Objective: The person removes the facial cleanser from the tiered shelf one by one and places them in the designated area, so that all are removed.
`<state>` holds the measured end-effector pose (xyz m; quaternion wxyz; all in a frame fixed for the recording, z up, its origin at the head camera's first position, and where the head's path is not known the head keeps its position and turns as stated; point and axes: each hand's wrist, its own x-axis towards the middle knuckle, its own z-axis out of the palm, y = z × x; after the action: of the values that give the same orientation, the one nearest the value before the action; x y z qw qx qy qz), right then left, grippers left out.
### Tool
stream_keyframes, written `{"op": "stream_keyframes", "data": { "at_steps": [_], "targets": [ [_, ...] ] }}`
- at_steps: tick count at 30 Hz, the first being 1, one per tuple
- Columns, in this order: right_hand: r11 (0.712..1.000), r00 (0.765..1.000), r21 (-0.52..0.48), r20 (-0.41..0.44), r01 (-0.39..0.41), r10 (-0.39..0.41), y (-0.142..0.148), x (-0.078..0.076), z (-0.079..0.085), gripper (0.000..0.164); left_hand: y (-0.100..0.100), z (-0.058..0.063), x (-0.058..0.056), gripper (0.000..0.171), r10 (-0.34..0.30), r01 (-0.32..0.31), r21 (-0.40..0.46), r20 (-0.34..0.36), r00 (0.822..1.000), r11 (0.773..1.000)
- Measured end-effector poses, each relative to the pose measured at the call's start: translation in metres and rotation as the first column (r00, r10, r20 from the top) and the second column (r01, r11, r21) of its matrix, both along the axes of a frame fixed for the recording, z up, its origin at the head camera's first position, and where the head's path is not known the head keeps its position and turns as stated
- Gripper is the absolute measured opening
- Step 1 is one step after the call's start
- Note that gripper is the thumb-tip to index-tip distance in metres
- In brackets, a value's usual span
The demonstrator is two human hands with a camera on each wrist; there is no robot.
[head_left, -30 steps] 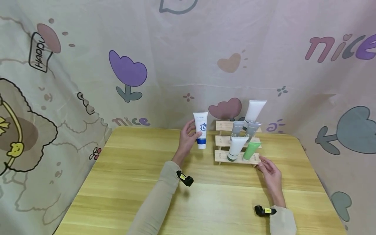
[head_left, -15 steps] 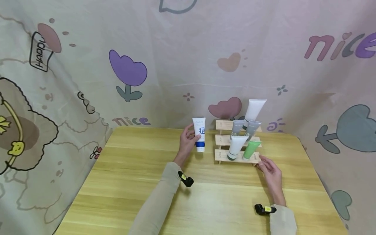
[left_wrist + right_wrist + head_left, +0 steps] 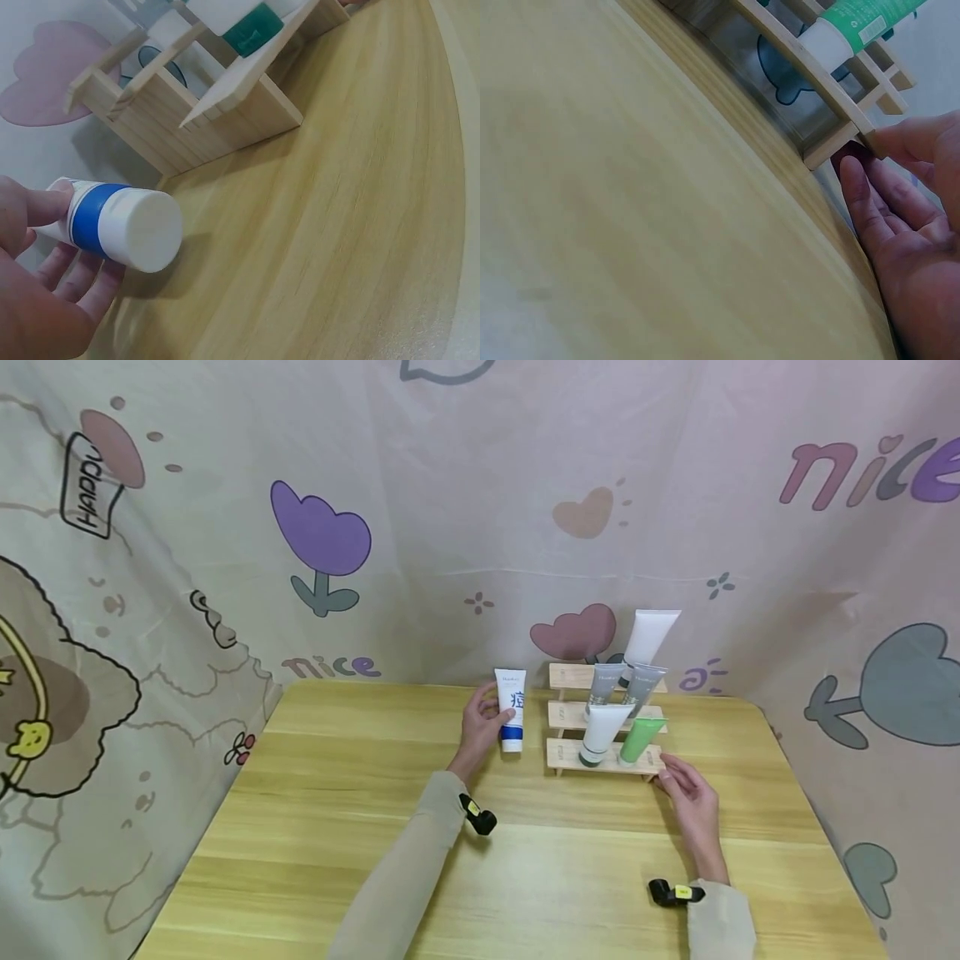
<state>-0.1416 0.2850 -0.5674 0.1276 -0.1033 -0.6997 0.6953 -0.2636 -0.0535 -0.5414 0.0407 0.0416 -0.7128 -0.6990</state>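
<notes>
1. Two hands in use: left hand (image 3: 480,727) pinches one white squeeze tube with a blue band (image 3: 512,697), cap down, left of the rack; right hand (image 3: 693,802) pinches the front right corner of one three-tier pale wooden rack (image 3: 564,752).
2. Five tubes on rack: one large white tube (image 3: 651,633), top; two grey tubes (image 3: 602,683), middle; one white tube with dark green cap (image 3: 604,728) and one small green tube (image 3: 641,741), front.
3. Narrow gap, held tube to rack; wider room leftward.
4. Yellow wood-grain table (image 3: 330,793); printed cloth (image 3: 450,502) behind.
</notes>
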Motion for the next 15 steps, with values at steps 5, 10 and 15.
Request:
{"op": "stream_keyframes", "data": {
  "at_steps": [5, 10, 15],
  "targets": [
    [1.000, 1.000, 0.010, 0.009, -0.008, 0.008, -0.001, 0.001, 0.004, 0.037, 0.002, -0.005, -0.002, 0.060, 0.008, -0.006, -0.043, 0.041, 0.999, 0.999],
    [1.000, 1.000, -0.003, -0.004, -0.016, 0.016, -0.001, 0.002, 0.005, 0.038, 0.003, -0.007, -0.004, 0.060, 0.011, -0.004, -0.096, 0.070, 0.997, 0.995],
    [1.000, 1.000, -0.006, 0.009, 0.010, -0.010, 0.004, -0.004, -0.012, 0.038, 0.004, -0.004, -0.003, 0.058, 0.014, 0.004, -0.173, 0.101, 0.995, 0.985]
  ]
}}
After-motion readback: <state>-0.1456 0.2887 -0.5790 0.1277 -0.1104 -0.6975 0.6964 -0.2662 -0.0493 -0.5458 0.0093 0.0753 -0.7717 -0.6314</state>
